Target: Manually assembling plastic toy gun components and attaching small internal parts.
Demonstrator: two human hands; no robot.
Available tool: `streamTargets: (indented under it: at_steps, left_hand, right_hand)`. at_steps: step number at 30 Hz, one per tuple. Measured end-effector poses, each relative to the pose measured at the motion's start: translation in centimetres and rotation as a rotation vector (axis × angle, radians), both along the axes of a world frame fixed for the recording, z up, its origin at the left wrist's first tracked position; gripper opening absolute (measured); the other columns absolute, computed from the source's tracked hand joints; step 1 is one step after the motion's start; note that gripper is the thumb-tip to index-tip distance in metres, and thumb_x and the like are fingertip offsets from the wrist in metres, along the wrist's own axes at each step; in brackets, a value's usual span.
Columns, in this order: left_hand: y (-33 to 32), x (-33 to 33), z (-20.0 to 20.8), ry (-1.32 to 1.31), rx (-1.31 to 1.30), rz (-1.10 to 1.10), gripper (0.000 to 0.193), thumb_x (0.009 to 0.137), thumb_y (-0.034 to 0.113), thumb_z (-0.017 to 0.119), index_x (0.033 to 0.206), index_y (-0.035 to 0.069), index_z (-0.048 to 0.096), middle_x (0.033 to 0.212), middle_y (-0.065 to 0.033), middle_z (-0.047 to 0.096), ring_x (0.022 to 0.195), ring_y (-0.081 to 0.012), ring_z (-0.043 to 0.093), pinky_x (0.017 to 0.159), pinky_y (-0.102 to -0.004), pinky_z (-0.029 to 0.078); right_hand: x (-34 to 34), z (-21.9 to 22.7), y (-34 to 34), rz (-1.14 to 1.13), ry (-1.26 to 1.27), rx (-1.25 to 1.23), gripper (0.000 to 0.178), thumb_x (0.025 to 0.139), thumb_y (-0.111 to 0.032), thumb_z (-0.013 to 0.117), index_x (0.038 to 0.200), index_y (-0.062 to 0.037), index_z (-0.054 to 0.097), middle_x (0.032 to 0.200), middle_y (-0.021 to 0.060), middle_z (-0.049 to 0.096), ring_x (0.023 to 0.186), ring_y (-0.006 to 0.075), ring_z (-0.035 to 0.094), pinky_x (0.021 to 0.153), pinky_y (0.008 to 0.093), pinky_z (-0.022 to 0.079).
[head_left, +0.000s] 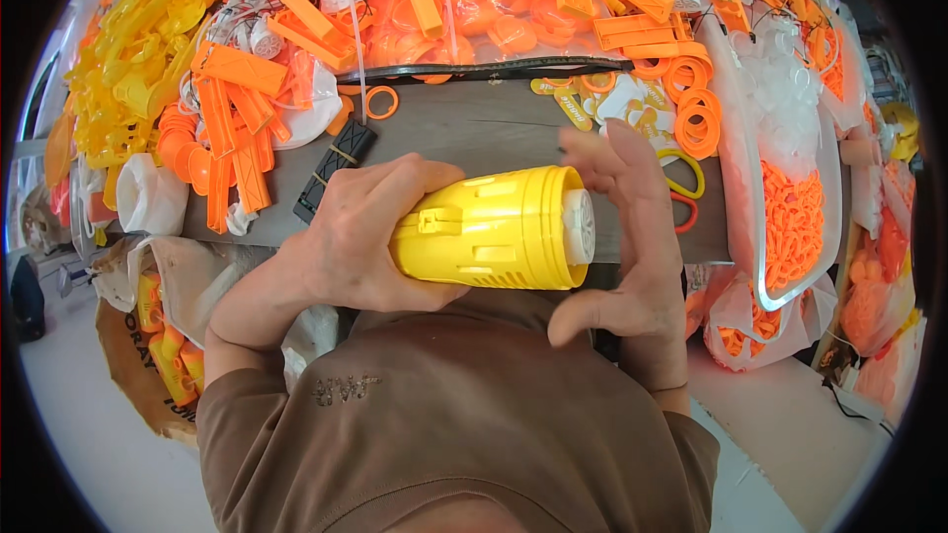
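My left hand (360,227) is wrapped round the back end of a yellow plastic cylindrical housing (484,232), held sideways in front of my chest. A round white part (579,226) sits in the housing's right-hand opening and sticks out a little. Off that end, my right hand (627,237) is open, fingers raised and thumb apart, holding nothing. Beyond my left hand, a black battery holder (336,171) lies on the grey table (474,128). Scissors with yellow and red handles (683,199) lie partly hidden behind my right hand.
Yellow parts (138,69) and orange strips (232,128) are heaped at the left. Orange rings (697,123) and yellow stickers (573,104) lie at the far right. A clear tub (762,266) holds small orange pieces. A paper bag (133,365) with yellow-orange parts stands at lower left.
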State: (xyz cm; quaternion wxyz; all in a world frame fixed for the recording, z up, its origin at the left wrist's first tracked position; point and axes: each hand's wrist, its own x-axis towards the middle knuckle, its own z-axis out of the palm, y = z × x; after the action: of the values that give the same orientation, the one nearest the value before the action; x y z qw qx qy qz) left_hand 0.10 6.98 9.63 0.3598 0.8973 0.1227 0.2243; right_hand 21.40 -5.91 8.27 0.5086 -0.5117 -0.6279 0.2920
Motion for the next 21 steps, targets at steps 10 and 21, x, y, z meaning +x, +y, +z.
streamTargets:
  at_steps: [10,21]
  left_hand:
    - [0.1,-0.1,0.0,-0.078,0.311,-0.022,0.059,0.047,0.017,0.075,0.097,-0.005,0.052,0.076,-0.0129,0.055,0.059,-0.0271,0.057,0.05,-0.0336,0.045]
    - [0.8,0.4,0.7,-0.094,0.237,-0.108,0.062,0.059,0.021,0.077,0.108,-0.006,0.051,0.086,-0.0162,0.061,0.069,-0.0308,0.062,0.059,-0.0356,0.05]
  right_hand:
    - [-2.3,-0.2,1.5,0.053,-0.042,0.133,0.082,0.054,-0.021,0.088,0.119,-0.0018,0.043,0.108,0.0147,0.054,0.091,0.0268,0.056,0.076,0.0351,0.046]
    - [-3.4,-0.2,2.4,0.022,-0.148,0.354,0.08,0.054,-0.021,0.087,0.119,-0.002,0.044,0.103,0.0159,0.057,0.089,0.0292,0.058,0.075,0.0365,0.047]
